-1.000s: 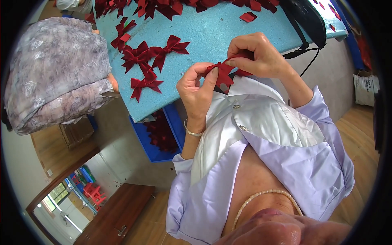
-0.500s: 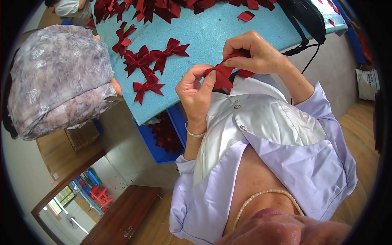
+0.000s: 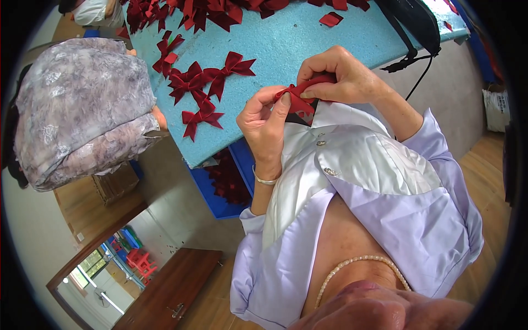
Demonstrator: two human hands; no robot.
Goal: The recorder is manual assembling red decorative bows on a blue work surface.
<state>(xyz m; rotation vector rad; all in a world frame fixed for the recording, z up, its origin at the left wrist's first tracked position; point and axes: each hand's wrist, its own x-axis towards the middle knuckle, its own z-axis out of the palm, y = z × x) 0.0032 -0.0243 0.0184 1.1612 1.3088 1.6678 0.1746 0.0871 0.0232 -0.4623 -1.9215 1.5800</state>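
Observation:
Close to my body at the table's near edge, my left hand (image 3: pixel 263 125) pinches a red ribbon (image 3: pixel 298 103) between thumb and fingers. Loops are gathered at the left fingertips, as in a bow. My right hand (image 3: pixel 347 78) grips the same ribbon a little to the right, thumb against curled fingers, with a band of it running over toward the left hand. Under the ribbon, a dark patch with red pieces shows at my lap. Several red velvet bows (image 3: pixel 234 67) lie on the table left of my hands. A heap of red bows (image 3: pixel 220 12) covers its far side.
The light-blue table (image 3: pixel 286 44) carries a loose red piece (image 3: pixel 331 20) and a black bag (image 3: pixel 421 27) with straps at the far right. A blue bin (image 3: pixel 220 208) of red bows stands below its left corner. Another person in grey patterned clothing (image 3: pixel 82 104) is at the left.
The ribbon part that hung below my fingers has been drawn up, and a loop now stretches between both hands. My right hand has dipped slightly.

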